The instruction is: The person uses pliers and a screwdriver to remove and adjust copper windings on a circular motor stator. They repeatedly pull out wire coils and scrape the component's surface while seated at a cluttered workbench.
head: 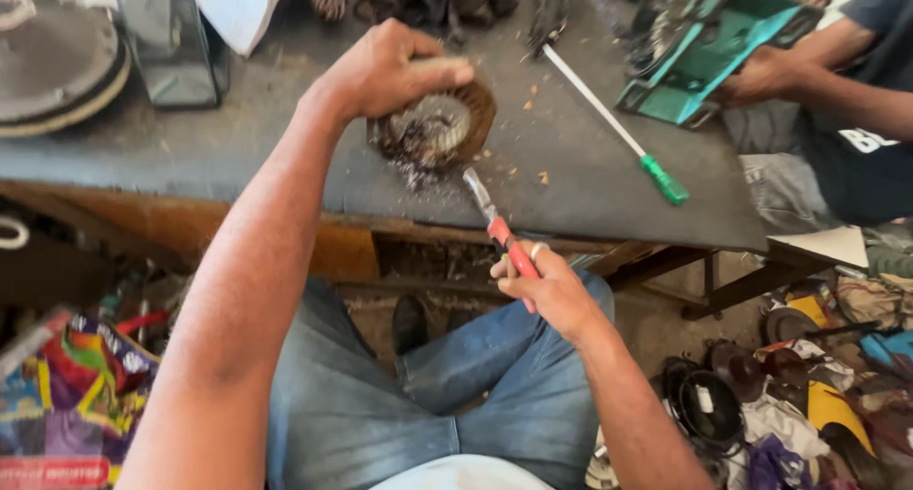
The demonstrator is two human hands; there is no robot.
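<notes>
**At the bench edge, one hand pins while the other works the tool**

On the dark worktop (590,181) the left hand (390,69) is clamped over a round motor winding (439,126), pressing it flat so it seems unable to roll. The right hand (544,290) is closed tight round the red-handled tool (499,231), its metal tip aimed at the winding's near rim. Loose debris lies beneath. A green-handled screwdriver (613,128) rests nearby; another person's hand (761,76) steadies a teal housing (709,43)
</notes>
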